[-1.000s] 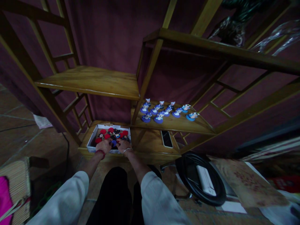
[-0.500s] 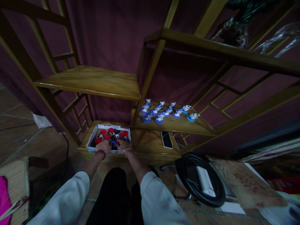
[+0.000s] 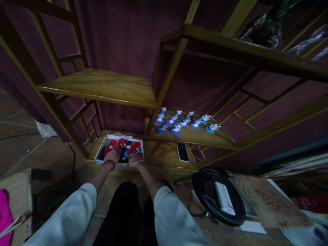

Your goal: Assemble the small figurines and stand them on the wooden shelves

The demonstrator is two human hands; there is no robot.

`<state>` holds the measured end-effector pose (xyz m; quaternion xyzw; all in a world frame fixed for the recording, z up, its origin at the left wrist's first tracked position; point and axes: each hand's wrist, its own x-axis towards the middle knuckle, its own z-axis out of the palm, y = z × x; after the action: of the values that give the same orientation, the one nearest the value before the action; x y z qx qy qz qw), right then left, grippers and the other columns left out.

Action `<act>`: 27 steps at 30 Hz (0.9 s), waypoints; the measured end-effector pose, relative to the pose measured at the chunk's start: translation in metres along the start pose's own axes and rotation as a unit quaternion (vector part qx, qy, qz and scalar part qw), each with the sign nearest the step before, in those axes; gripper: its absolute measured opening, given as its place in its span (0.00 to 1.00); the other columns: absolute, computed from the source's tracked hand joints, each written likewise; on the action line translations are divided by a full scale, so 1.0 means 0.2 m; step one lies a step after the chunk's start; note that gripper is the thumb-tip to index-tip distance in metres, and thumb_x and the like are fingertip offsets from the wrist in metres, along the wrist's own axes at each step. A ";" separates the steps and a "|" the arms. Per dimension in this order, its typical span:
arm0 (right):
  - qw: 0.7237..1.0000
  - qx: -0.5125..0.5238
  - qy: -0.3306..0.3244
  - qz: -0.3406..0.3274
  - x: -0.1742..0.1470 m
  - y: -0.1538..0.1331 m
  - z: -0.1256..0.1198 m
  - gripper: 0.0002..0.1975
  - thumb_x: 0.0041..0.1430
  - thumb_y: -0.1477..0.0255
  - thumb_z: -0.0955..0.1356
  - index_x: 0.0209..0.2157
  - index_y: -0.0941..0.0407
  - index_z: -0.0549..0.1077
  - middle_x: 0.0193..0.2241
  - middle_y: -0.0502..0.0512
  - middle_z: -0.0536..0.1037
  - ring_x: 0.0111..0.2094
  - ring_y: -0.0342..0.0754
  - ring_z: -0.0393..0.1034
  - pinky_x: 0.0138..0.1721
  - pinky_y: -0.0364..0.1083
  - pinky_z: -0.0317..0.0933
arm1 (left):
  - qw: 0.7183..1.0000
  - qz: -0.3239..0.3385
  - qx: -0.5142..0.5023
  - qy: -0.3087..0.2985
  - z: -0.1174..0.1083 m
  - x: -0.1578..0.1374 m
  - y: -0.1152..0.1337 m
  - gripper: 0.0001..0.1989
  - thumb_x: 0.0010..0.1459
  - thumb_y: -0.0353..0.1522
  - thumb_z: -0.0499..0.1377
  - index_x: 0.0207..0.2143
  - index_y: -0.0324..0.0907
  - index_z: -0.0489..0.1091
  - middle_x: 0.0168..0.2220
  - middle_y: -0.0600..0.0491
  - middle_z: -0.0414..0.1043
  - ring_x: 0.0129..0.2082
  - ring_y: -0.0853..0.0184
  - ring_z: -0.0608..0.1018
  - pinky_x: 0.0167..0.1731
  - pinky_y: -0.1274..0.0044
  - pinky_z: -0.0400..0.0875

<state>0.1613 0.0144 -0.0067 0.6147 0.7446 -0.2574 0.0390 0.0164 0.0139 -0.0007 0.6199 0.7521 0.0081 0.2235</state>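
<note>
Dim shelf (image 3: 160,153) | hands (image 3: 112,156) at box (image 3: 101,150), grip unclear | its figurines (image 3: 125,146) partly hidden

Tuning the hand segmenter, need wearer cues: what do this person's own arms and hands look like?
Loose, pale, plain-looking sleeves ending around mid-forearm; forearms bare below. No gloves. Left hand: red beaded bracelet at the wrist. Right hand: thin silvery bangle.
</note>
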 end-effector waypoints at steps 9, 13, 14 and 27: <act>1.000 -0.010 0.004 -0.002 -0.01 -0.01 0.00 0.16 0.54 0.70 0.57 0.40 0.50 0.72 0.42 0.54 0.74 0.44 0.49 0.67 0.43 0.46 0.59 | 1.000 -0.005 0.014 -0.002 -0.02 -0.06 0.04 0.21 0.51 0.27 0.46 0.49 0.41 0.61 0.40 0.40 0.72 0.42 0.57 0.74 0.38 0.70 0.66; 1.000 -0.005 0.009 -0.004 -0.01 -0.01 0.00 0.16 0.55 0.70 0.57 0.42 0.47 0.71 0.43 0.50 0.74 0.44 0.47 0.67 0.44 0.45 0.58 | 1.000 -0.001 0.024 -0.007 -0.02 -0.07 0.04 0.22 0.51 0.28 0.47 0.49 0.42 0.60 0.41 0.41 0.72 0.42 0.57 0.74 0.38 0.69 0.66; 1.000 -0.004 0.008 -0.005 -0.01 -0.01 0.01 0.16 0.55 0.70 0.57 0.42 0.46 0.71 0.43 0.49 0.74 0.44 0.46 0.67 0.44 0.45 0.58 | 1.000 0.000 0.025 -0.010 -0.02 -0.07 0.04 0.21 0.50 0.28 0.47 0.49 0.42 0.60 0.42 0.41 0.71 0.42 0.57 0.74 0.38 0.69 0.66; 1.000 0.011 -0.001 -0.006 -0.03 -0.02 -0.02 0.17 0.53 0.72 0.59 0.43 0.43 0.70 0.45 0.45 0.72 0.46 0.45 0.65 0.46 0.43 0.57 | 0.998 0.009 0.034 -0.042 -0.02 -0.05 0.04 0.18 0.50 0.30 0.49 0.44 0.39 0.64 0.44 0.41 0.70 0.44 0.56 0.73 0.39 0.69 0.66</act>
<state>0.1610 0.0092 -0.0005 0.6104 0.7453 -0.2662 0.0317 0.0236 0.0080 0.0089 0.6336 0.7364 -0.0417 0.2334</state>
